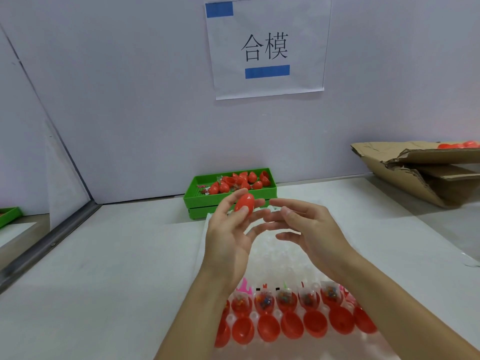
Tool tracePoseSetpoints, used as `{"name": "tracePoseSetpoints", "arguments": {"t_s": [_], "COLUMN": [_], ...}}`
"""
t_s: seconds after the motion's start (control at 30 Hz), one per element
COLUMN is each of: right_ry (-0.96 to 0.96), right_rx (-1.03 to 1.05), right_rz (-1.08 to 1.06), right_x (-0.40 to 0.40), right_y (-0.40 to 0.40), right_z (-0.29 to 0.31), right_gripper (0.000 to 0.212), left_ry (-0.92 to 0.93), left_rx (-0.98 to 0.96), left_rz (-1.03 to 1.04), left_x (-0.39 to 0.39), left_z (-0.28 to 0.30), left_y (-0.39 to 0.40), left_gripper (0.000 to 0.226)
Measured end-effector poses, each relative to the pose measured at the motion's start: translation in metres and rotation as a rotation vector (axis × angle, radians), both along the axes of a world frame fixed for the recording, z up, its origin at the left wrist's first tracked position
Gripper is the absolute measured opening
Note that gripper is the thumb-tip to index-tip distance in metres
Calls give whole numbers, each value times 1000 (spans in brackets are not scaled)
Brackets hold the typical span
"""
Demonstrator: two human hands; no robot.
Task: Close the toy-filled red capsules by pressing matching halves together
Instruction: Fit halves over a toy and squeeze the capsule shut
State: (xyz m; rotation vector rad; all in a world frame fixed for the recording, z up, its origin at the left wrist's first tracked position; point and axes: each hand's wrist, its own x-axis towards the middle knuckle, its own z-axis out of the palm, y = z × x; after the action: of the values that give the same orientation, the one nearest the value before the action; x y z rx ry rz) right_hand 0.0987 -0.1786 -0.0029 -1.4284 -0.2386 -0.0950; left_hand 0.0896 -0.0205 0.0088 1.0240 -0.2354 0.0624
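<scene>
Red closed capsule (245,202) at frame centre, held up above the table, pinched in the fingertips of the left hand (228,237); thumb on its near side, other fingers behind and spread. Right hand (304,229) just beside it, palm turned toward the left hand, fingers relaxed and slightly bent, holding nothing; whether its fingertips touch the capsule, cannot tell.

Clear plastic tray (272,255) lies on the white table (117,281) under both forearms, running from centre to the bottom edge. Lower centre: a row of open red halves filled with small toys in clear bags (285,300), and just below it a row of empty red halves (291,326), hollow side up. Upper part of the tray looks unfilled, pale.

Green bin (231,196) behind the hands, against the back wall, holds a loose heap of red capsules and halves (239,181).

Torn cardboard box (420,172) at right edge, red pieces showing at its top.

Paper sign (267,45) with two printed characters and blue tape strips, upper centre on the wall.
</scene>
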Motion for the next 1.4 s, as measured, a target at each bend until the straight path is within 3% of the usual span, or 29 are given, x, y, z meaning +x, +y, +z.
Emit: {"name": "tracePoseSetpoints", "arguments": {"t_s": [0.13,0.33,0.43,0.7,0.77,1.07,1.4], "right_ry": [19,16,-17,-167,-164,-128,-130], "right_rx": [33,2,-13,-127,-169,-105,-105], "right_rz": [-16,-38,-68,-90,-96,-124,-177], "right_x": [1,0,-1,-4,-2,0,0], "right_y": [0,0,1,-1,-2,-6,-7], "right_z": [1,2,2,3,2,1,0], "right_gripper": [25,25,23,19,18,18,14], "left_ry": [81,104,57,-156,-174,-205,-214], "left_rx": [-293,-326,-228,444,536,491,541], "left_rz": [-195,-198,-173,-25,3,210,250], "left_x": [-3,0,0,1,1,2,-2], "left_z": [4,1,0,-11,-13,-10,-7], "left_y": [5,6,5,-6,-7,-7,-10], "left_gripper": [38,37,35,25,23,36,41]}}
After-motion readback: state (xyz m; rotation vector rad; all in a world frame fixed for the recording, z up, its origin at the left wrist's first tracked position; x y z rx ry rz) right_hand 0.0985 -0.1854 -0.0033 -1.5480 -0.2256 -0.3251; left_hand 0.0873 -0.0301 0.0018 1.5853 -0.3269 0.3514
